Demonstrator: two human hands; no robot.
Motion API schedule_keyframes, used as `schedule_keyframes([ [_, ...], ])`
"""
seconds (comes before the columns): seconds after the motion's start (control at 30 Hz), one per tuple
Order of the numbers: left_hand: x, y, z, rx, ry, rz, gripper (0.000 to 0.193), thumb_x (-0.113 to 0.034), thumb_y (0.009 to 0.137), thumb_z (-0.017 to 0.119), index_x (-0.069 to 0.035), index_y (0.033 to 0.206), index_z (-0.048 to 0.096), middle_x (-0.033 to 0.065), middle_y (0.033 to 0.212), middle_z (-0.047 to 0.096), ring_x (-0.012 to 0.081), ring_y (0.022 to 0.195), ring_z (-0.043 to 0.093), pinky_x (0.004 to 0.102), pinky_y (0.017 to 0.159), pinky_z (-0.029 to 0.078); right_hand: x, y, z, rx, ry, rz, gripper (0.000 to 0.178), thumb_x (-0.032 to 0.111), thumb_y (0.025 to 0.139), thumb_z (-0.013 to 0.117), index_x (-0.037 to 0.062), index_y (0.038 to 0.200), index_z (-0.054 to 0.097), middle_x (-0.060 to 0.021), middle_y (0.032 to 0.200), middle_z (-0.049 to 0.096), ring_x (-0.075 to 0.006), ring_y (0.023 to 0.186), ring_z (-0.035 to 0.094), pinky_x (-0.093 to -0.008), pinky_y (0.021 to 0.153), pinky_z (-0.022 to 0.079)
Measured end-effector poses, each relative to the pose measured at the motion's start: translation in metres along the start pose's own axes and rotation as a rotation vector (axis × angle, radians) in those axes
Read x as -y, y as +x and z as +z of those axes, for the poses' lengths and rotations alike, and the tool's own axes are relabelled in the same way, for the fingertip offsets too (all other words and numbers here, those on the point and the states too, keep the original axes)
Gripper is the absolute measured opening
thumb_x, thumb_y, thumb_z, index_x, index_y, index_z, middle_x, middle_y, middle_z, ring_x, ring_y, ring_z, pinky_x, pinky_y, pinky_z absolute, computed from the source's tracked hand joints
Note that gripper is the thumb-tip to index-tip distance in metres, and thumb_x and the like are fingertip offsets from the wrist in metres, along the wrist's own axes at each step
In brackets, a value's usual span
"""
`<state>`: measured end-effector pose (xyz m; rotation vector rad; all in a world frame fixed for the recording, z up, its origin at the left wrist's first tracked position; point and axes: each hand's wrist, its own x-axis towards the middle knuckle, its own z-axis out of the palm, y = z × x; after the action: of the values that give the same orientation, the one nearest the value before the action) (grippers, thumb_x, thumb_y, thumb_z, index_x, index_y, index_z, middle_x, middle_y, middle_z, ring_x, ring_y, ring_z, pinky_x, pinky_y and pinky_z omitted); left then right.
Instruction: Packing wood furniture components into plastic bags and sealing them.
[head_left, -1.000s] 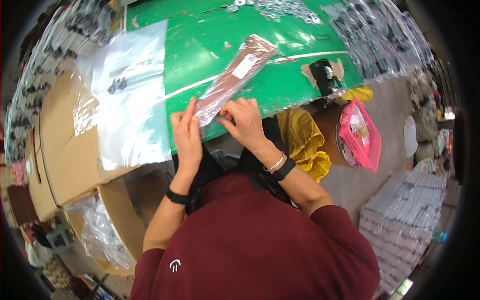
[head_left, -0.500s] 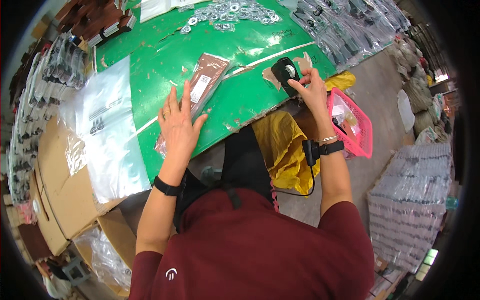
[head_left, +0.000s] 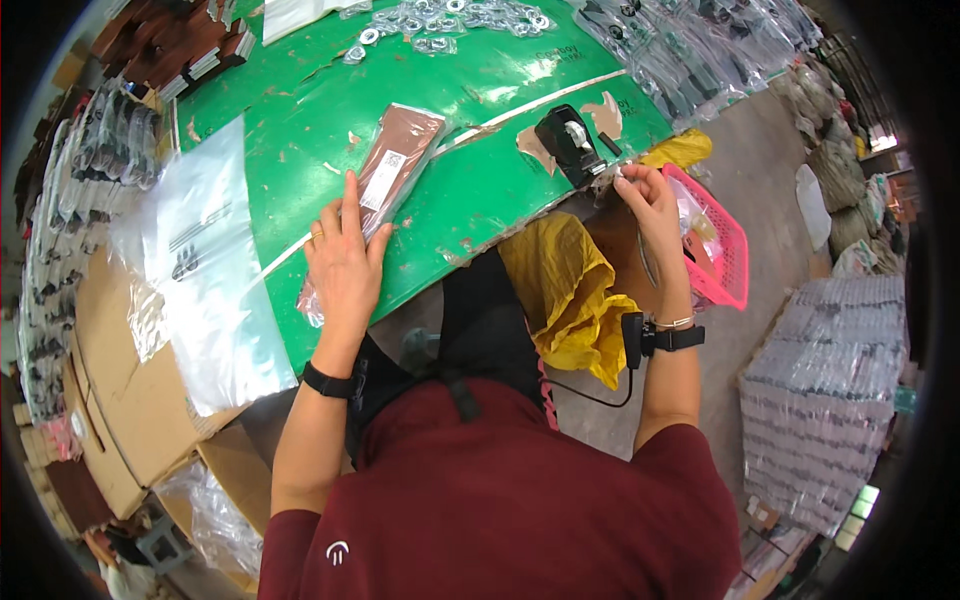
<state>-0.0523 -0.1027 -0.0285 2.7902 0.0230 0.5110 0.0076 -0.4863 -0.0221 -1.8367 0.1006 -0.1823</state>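
Note:
My left hand [head_left: 343, 262] lies with fingers stretched over the lower part of a long brown panel [head_left: 402, 150] in a clear plastic bag, which bears a white label [head_left: 383, 180]. Part of the panel is hidden beneath the hand. A black tape dispenser [head_left: 560, 142] with a pale roll stands near the table's front edge. Just beyond its near end, my right hand [head_left: 652, 205] pinches what looks like a piece of clear tape [head_left: 606, 180], small and hard to see. A small black bar [head_left: 608, 143] lies beside the dispenser.
Flat plastic bags [head_left: 205, 250] cover the left end of the green table [head_left: 300, 130]. Bagged metal rings [head_left: 450, 18] lie at the back, with bagged parts [head_left: 690, 60] back right. A pink basket [head_left: 736, 262] and yellow sacking [head_left: 560, 290] sit by the front edge.
My right hand has left the tape dispenser and moved right and toward me, its fingertips now pinched. My left hand stays on the bagged panel. The view has shifted slightly.

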Motion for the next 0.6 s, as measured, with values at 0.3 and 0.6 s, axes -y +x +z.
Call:
schedule_keyframes([
  [0.3, -0.003, 0.0, -0.006, 0.046, 0.033, -0.014, 0.077, -0.029, 0.09, 0.067, -0.016, 0.156, 0.031, 0.0111, 0.121, 0.057, 0.0312, 0.105, 0.056, 0.0432, 0.089, 0.043, -0.054, 0.007, 0.027, -0.078, 0.168, -0.041, 0.01, 0.012, 0.091, 0.07, 0.0033, 0.094, 0.066, 0.0081, 0.072, 0.057, 0.0009, 0.065, 0.046, -0.0166, 0.059, 0.033],
  [0.6, -0.003, -0.002, -0.001, -0.028, -0.067, 0.002, 0.084, -0.028, 0.086, 0.07, -0.012, 0.157, 0.027, 0.0104, 0.119, 0.058, 0.0287, 0.103, 0.054, 0.0417, 0.087, 0.04, -0.017, -0.035, 0.08, 0.048, 0.115, -0.035, 0.01, 0.014, 0.092, 0.069, 0.0041, 0.093, 0.068, 0.0087, 0.074, 0.056, -0.0007, 0.066, 0.045, -0.0189, 0.058, 0.034],
])
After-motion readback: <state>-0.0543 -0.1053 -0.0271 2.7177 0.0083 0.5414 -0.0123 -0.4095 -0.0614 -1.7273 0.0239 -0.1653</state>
